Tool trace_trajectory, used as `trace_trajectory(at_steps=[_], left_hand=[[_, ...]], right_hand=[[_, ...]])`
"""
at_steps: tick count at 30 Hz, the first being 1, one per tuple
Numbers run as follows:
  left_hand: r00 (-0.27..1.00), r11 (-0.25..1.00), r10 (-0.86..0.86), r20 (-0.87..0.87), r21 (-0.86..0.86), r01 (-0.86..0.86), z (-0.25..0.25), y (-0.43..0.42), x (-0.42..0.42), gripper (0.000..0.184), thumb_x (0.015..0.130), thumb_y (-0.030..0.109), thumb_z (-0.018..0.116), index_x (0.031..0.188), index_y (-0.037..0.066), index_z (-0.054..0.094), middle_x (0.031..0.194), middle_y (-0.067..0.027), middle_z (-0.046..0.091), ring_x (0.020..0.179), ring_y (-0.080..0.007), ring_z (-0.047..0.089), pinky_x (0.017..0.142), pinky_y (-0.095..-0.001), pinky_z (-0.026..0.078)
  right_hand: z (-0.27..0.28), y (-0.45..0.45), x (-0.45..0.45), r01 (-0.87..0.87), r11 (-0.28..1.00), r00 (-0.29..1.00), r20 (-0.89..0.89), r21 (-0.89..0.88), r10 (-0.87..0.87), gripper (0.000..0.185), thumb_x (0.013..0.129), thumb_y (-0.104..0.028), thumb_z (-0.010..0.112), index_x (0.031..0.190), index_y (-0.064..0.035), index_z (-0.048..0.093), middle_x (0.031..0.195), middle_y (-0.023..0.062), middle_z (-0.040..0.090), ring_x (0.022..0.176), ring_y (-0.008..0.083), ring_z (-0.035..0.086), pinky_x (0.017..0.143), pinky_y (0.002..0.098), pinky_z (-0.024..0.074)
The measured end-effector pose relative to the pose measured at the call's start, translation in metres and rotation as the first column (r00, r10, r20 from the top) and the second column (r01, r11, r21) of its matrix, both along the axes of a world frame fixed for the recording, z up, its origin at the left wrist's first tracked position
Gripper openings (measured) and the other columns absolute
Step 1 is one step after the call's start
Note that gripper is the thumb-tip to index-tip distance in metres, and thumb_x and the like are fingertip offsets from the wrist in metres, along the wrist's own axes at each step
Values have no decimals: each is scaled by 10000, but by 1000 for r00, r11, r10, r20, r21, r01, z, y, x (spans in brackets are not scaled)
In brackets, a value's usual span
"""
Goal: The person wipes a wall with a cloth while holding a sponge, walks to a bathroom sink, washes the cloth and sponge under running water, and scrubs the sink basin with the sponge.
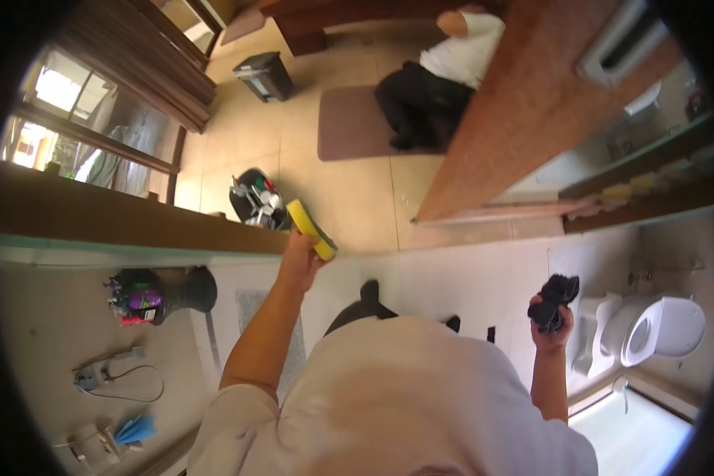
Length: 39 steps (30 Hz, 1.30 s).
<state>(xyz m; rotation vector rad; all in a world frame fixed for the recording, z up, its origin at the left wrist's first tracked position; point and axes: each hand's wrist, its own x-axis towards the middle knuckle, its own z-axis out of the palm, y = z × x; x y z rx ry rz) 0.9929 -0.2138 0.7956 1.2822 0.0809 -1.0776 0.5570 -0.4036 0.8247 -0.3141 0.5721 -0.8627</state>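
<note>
My left hand (300, 258) grips a yellow sponge-like block (311, 228) with a dark edge, held out over the doorway threshold. A black caddy (255, 198) filled with bottles and other items stands on the floor just beyond it. On the right, my right hand (552, 329) is closed around a bunched black cloth (554, 301), held near the white toilet (650, 329). The two hands are far apart, one on each side of my body.
Another person (444, 71) in a white top and dark trousers is on a brown mat (345, 123) beyond the wooden door (523, 103). A dark bin (265, 76) stands at the upper left. Bottles (139, 297) and a shower hose (135, 381) are at the left.
</note>
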Motion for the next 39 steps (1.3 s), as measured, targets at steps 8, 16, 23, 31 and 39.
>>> trace_trajectory(at_steps=[8, 16, 23, 31, 39], left_hand=[[936, 998, -60, -346, -22, 56, -30, -87, 48, 275, 774, 157, 456, 1023, 44, 423, 999, -131, 474, 908, -300, 505, 812, -464, 417], [950, 988, -119, -288, -129, 85, -8, -251, 126, 294, 764, 121, 472, 1034, 50, 381, 976, -136, 460, 898, -286, 492, 823, -456, 421], [971, 979, -193, -142, -96, 181, 39, -321, 196, 319, 767, 121, 465, 1058, 82, 338, 960, -129, 436, 883, -274, 492, 774, -448, 424], [940, 982, 30, -340, -167, -92, 24, -305, 286, 371, 753, 164, 515, 1060, 32, 356, 1016, -148, 417, 899, -299, 484, 769, -460, 421], [928, 983, 76, -366, -127, -131, 56, -357, 394, 334, 729, 126, 547, 997, -11, 402, 928, -151, 464, 850, -293, 495, 769, -409, 447]], right_hand=[[-6, 6, 46, 160, 986, 977, -151, 44, -152, 483, 694, -132, 561, 1164, -81, 463, 973, 104, 547, 842, 255, 556, 645, 351, 504], [-128, 17, -12, 274, 909, 730, -683, 314, 17, 282, 640, -134, 559, 919, -120, 525, 746, 42, 538, 610, 217, 555, 516, 372, 493], [-99, -30, 67, 357, 858, 530, -836, 370, 140, 186, 621, -121, 549, 805, -99, 552, 646, 44, 512, 461, 205, 496, 397, 356, 424], [-91, -89, 126, 252, 915, 524, -839, 316, 146, 163, 622, -115, 548, 783, -94, 557, 643, 46, 512, 464, 200, 496, 397, 344, 415], [-117, -28, 173, 448, 855, 468, -884, 259, 23, 140, 623, -110, 546, 760, -88, 561, 640, 48, 513, 468, 195, 495, 397, 332, 406]])
